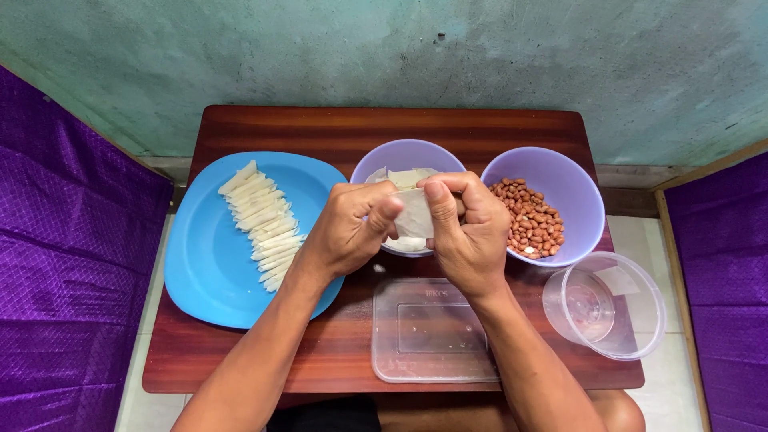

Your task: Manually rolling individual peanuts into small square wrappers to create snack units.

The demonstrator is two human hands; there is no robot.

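Head view, looking straight down on a small dark wooden table point(336, 128).

Both hands meet over the table's middle. My left hand point(348, 232) and right hand point(468, 228) each pinch the same thin white wrapper sheet point(414, 214), fingers closed on its edges, thumbs on top. The sheet hangs between the hands, just above the near rim of a lilac bowl point(408, 152) that holds more white wrapper pieces.

Right of that, touching or nearly so, a second lilac bowl point(576, 200) holds red-skinned peanuts point(532, 220).

Left side: a blue plate point(208, 272) carries a row of rolled white wrappers point(262, 224), laid side by side on a slant, roughly a dozen or more.

Near edge, under my wrists: a clear rectangular plastic lid point(432, 332), lying flat. Just right of it, a clear round plastic container point(604, 304), open-topped; contents I cannot make out.

Purple quilted fabric point(72, 240) flanks both sides.
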